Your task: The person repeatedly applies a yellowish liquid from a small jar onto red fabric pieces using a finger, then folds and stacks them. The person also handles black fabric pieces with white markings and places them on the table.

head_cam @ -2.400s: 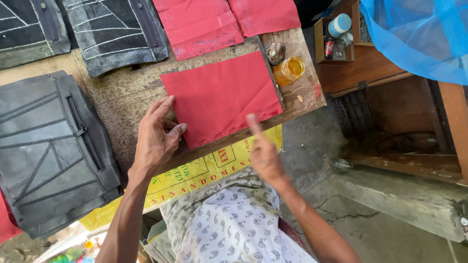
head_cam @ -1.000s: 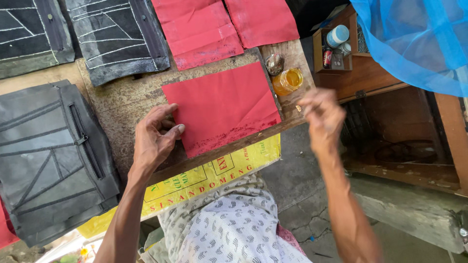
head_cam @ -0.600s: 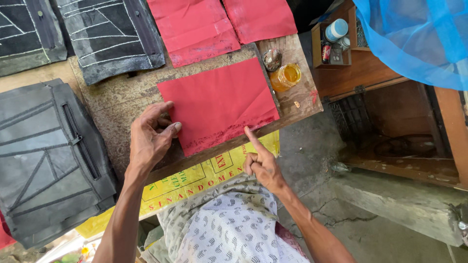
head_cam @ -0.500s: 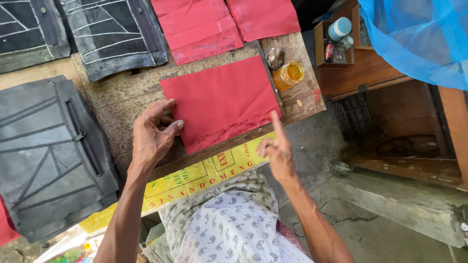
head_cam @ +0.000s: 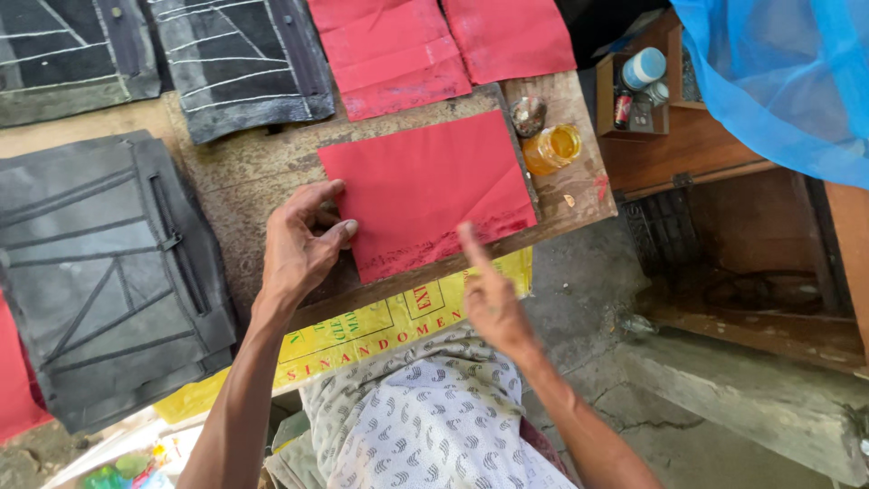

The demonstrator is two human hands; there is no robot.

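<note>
A red rectangular sheet (head_cam: 425,186) lies flat on a worn wooden board (head_cam: 262,172). My left hand (head_cam: 303,244) presses its fingertips on the sheet's left edge, holding it down. Near the sheet's lower right edge my right hand (head_cam: 489,294) hovers with the index finger stretched out and the other fingers curled; it holds nothing. The lower edge of the sheet looks smeared. A small jar of amber liquid (head_cam: 552,148) stands just right of the sheet.
More red sheets (head_cam: 389,50) lie at the back. Dark stitched panels (head_cam: 90,272) lie to the left and behind. A wooden box (head_cam: 634,91) with small containers sits at right, blue netting (head_cam: 778,81) above it. Yellow printed sacking (head_cam: 380,321) hangs below the board.
My right hand went out to the board's right end by the jar, came back toward my lap, and now points at the sheet's lower edge. The left hand has stayed on the sheet.
</note>
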